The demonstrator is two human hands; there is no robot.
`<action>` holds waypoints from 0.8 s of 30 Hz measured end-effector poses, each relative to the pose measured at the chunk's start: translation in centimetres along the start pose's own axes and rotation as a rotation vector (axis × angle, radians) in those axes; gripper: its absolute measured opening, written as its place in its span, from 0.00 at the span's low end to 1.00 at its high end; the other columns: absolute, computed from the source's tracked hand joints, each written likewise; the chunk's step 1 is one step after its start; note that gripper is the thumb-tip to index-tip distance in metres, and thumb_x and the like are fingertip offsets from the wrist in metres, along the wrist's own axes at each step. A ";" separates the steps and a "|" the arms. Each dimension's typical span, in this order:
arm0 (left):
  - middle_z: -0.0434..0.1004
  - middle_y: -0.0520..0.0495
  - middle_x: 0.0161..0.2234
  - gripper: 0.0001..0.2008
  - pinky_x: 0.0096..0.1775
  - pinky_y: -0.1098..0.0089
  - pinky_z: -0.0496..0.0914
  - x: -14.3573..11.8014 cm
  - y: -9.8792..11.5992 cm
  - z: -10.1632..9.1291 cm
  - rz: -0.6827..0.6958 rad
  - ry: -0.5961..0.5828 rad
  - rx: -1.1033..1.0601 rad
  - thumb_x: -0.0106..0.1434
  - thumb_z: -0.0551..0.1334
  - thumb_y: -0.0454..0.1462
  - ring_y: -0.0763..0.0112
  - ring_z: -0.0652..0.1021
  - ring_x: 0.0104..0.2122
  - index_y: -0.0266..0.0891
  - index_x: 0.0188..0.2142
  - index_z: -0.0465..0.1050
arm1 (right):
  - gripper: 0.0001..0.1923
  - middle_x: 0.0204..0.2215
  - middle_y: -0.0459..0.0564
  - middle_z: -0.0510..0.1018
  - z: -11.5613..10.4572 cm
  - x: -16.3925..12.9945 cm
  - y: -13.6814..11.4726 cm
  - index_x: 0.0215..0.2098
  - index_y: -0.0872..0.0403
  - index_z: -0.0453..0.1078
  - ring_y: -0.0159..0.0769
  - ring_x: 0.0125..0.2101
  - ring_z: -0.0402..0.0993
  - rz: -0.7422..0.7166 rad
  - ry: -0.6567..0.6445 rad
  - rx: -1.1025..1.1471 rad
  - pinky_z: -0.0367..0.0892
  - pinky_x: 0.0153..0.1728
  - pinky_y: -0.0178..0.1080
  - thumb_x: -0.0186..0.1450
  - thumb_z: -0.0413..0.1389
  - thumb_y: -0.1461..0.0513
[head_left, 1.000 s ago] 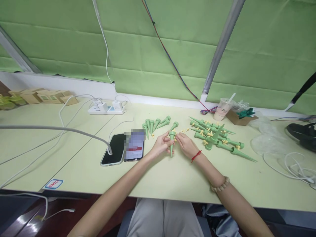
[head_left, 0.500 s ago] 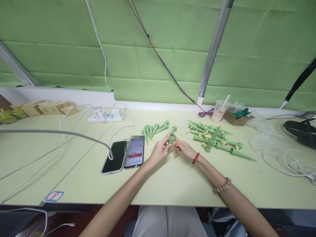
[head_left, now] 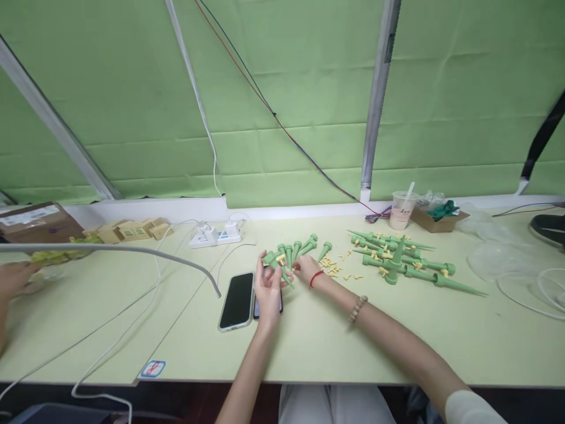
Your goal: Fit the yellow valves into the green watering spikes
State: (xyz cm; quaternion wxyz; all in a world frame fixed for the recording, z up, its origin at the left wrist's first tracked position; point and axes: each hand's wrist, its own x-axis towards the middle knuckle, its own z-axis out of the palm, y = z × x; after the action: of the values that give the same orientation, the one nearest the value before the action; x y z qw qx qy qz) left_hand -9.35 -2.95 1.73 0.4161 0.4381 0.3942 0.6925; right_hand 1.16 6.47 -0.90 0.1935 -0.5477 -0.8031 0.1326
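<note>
At a pale green worktable [head_left: 309,341], a seated person's left hand [head_left: 268,290] rises palm-inward above two smartphones [head_left: 238,292], its fingers curled around a green plastic cone spike [head_left: 277,266] that slants from upper left down toward the right. The right hand [head_left: 305,268], marked by a red string bracelet [head_left: 315,278] at the wrist and a beaded bracelet [head_left: 358,307] farther up the forearm, meets the same spike at its lower end; the fingertips appear pinched on it, though the grip is too small to read with certainty. A small yellow fitting [head_left: 280,258] shows on the spike near the left hand's fingers.

Just beyond the hands, a row of short green spikes [head_left: 300,246] lies on the table, with loose yellow clips [head_left: 338,270] scattered beside the right wrist. Farther right, a heap of long green spikes [head_left: 399,262] carrying yellow fittings is piled near a plastic drink cup [head_left: 401,211] and an open cardboard box [head_left: 435,217]. A white power strip [head_left: 216,235] sits by the wall behind the phones, and a grey cable [head_left: 132,252] arcs across the left side of the table. At the far left edge, another person's hand [head_left: 13,278] rests near small cartons [head_left: 128,229]. Green fabric panels [head_left: 282,100] back the bench.
</note>
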 end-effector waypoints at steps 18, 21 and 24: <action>0.71 0.48 0.38 0.35 0.31 0.68 0.73 -2.5 1.3 4.2 -0.226 -0.341 -0.083 0.55 0.63 0.42 0.71 0.75 0.28 0.50 0.59 0.48 | 0.09 0.27 0.50 0.79 -8.4 -11.4 1.0 0.27 0.55 0.73 0.36 0.30 0.77 -0.065 0.491 1.105 0.75 0.35 0.40 0.50 0.64 0.59; 0.71 0.46 0.38 0.36 0.31 0.68 0.72 -2.6 1.4 4.6 -0.222 -0.359 -0.052 0.55 0.63 0.42 0.70 0.75 0.28 0.49 0.59 0.46 | 0.09 0.27 0.50 0.79 -8.7 -11.7 1.7 0.26 0.55 0.73 0.37 0.29 0.77 -0.065 0.524 1.077 0.75 0.35 0.40 0.49 0.64 0.59; 0.72 0.46 0.38 0.35 0.30 0.68 0.72 -2.7 1.3 4.8 -0.198 -0.379 0.032 0.55 0.62 0.44 0.69 0.75 0.28 0.48 0.59 0.47 | 0.09 0.27 0.50 0.79 -9.1 -11.9 2.0 0.25 0.55 0.73 0.37 0.28 0.77 -0.057 0.489 1.067 0.75 0.34 0.41 0.48 0.65 0.59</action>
State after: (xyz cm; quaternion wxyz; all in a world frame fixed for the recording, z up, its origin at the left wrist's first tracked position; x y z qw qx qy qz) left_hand -4.39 -5.01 3.61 0.5419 0.5261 0.3609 0.5472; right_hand 10.81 -3.89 4.34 0.6254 -0.3674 -0.5718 0.3831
